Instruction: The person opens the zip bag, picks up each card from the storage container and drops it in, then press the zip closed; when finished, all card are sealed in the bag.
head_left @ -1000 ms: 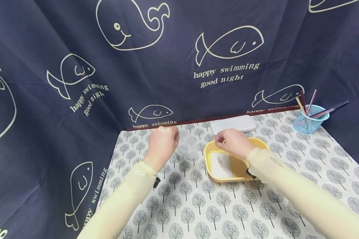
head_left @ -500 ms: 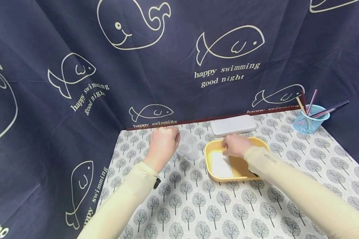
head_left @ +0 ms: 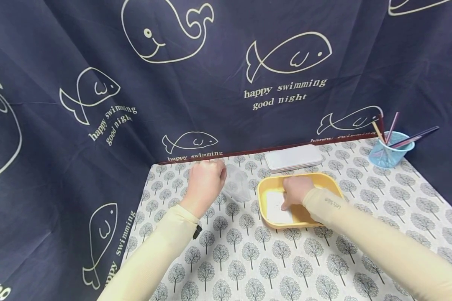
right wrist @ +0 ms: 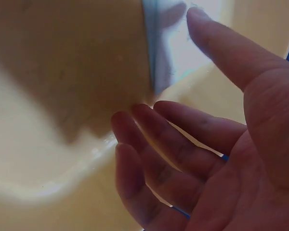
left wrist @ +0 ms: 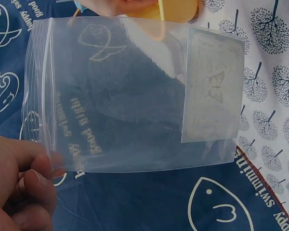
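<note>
In the head view my left hand (head_left: pixel 206 179) is raised over the left part of the table, pinching a clear zip bag (head_left: pixel 236 184). The left wrist view shows thumb and fingers at the corner of the bag's zip edge; a pale card with a butterfly print (left wrist: pixel 214 86) lies at the opposite end inside it. My right hand (head_left: pixel 297 190) reaches into a yellow tray (head_left: pixel 261 200), beside a stack of white cards (head_left: pixel 276 211). Its thumb is over the top of the stack, and the other fingers, loosely bent, are near the stack's edge in the right wrist view.
Behind the tray lies a white flat case (head_left: pixel 294 158). At the back right stands a light-blue mesh pen cup (head_left: pixel 388 154) with several pencils. A tree-patterned cloth (head_left: pixel 248 259) covers the table, and a dark blue whale-and-fish curtain (head_left: pixel 211 96) hangs behind.
My right hand has gone from above the tray's back rim down into it, its thumb now over the white stack. The printed picture on top of the stack no longer shows. The left hand stays put.
</note>
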`<state>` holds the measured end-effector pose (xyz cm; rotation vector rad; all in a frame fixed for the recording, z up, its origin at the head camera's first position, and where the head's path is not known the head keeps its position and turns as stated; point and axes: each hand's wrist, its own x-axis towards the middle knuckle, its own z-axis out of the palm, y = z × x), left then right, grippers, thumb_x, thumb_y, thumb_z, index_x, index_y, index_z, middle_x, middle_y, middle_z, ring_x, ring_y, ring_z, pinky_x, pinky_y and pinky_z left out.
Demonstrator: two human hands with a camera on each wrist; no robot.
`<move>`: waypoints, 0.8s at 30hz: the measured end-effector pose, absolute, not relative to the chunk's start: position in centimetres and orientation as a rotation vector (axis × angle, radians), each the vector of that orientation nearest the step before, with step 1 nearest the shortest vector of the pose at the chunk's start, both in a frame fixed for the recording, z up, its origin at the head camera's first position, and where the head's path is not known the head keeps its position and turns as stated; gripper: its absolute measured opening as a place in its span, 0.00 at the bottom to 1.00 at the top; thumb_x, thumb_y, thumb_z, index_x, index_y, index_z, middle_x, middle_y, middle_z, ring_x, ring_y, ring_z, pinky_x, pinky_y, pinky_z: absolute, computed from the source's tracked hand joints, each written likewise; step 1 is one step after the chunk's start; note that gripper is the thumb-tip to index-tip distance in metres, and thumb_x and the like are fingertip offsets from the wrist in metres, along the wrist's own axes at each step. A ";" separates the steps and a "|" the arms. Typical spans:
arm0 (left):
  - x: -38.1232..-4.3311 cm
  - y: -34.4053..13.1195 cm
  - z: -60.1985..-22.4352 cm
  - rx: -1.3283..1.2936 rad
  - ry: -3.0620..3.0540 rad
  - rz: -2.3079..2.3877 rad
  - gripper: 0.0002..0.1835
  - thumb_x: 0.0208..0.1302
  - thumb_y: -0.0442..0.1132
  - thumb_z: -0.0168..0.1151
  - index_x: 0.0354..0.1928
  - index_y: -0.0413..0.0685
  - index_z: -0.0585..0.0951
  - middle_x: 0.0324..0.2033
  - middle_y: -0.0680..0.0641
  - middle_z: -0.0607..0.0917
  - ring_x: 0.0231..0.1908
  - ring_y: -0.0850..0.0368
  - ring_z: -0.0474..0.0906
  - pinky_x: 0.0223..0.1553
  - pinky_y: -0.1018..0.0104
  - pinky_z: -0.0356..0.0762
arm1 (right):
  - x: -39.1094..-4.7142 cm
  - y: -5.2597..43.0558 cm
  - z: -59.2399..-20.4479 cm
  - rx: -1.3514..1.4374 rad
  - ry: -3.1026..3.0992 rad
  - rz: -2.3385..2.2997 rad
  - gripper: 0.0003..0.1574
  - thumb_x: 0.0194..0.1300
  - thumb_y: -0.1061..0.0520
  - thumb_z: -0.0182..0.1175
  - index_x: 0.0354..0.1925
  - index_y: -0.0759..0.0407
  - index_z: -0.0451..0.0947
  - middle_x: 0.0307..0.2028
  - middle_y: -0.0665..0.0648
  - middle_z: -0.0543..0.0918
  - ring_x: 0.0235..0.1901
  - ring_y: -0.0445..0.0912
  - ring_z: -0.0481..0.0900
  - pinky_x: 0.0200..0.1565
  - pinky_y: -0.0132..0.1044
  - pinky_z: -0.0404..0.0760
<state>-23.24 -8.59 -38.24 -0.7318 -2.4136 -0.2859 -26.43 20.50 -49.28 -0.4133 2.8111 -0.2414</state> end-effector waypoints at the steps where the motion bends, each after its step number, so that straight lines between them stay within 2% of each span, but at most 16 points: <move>1: -23.2 -8.6 -38.3 -0.731 -2.414 -0.288 0.08 0.59 0.29 0.73 0.25 0.45 0.85 0.20 0.48 0.87 0.19 0.51 0.82 0.23 0.59 0.81 | -26.4 20.5 -49.4 -0.413 2.816 -0.231 0.32 0.42 0.39 0.85 0.29 0.53 0.75 0.26 0.48 0.79 0.28 0.47 0.77 0.35 0.47 0.81; 12: -23.2 -8.6 -38.3 -0.724 -2.409 -0.286 0.09 0.59 0.29 0.73 0.24 0.46 0.84 0.19 0.49 0.86 0.18 0.49 0.82 0.21 0.56 0.80 | -26.5 20.0 -49.6 -0.486 2.864 -0.084 0.32 0.41 0.42 0.86 0.30 0.54 0.74 0.26 0.49 0.79 0.29 0.49 0.80 0.36 0.50 0.85; 20: -23.2 -8.5 -38.4 -0.717 -2.439 -0.288 0.09 0.59 0.29 0.72 0.24 0.47 0.85 0.19 0.49 0.86 0.18 0.49 0.82 0.22 0.56 0.81 | -26.6 19.9 -49.9 -0.538 2.889 -0.073 0.33 0.40 0.44 0.86 0.37 0.57 0.80 0.29 0.50 0.82 0.30 0.50 0.82 0.35 0.49 0.86; 24: -23.2 -8.4 -38.4 -0.725 -2.445 -0.280 0.09 0.60 0.30 0.72 0.24 0.46 0.85 0.19 0.49 0.86 0.19 0.48 0.82 0.23 0.55 0.82 | -26.6 19.8 -50.2 -0.555 2.911 -0.060 0.32 0.39 0.45 0.87 0.35 0.56 0.79 0.27 0.50 0.82 0.29 0.50 0.82 0.34 0.49 0.85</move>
